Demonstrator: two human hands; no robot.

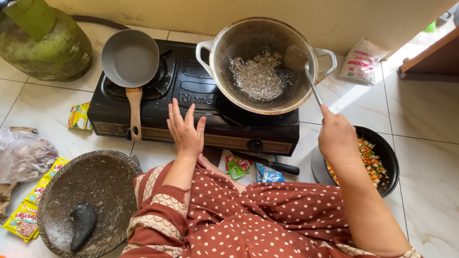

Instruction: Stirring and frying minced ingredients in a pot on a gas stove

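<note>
A worn metal wok (227, 45) sits on the right burner of a black two-burner stove (190, 89), with frying bits in oil at its bottom. My right hand (336, 138) grips the handle of a metal spatula (305, 65), whose blade rests inside the wok at the right. My left hand (185, 130) hovers with fingers spread over the stove's front edge, holding nothing. A small grey pan (130, 57) with a wooden handle rests on the left burner.
A black bowl (386, 155) of chopped vegetables stands right of me. A stone mortar (105, 185) with pestle lies at lower left, beside seasoning sachets (25, 221) and a plastic bag (15, 154). A green gas cylinder (39, 41) stands at far left. A knife (274, 166) lies before the stove.
</note>
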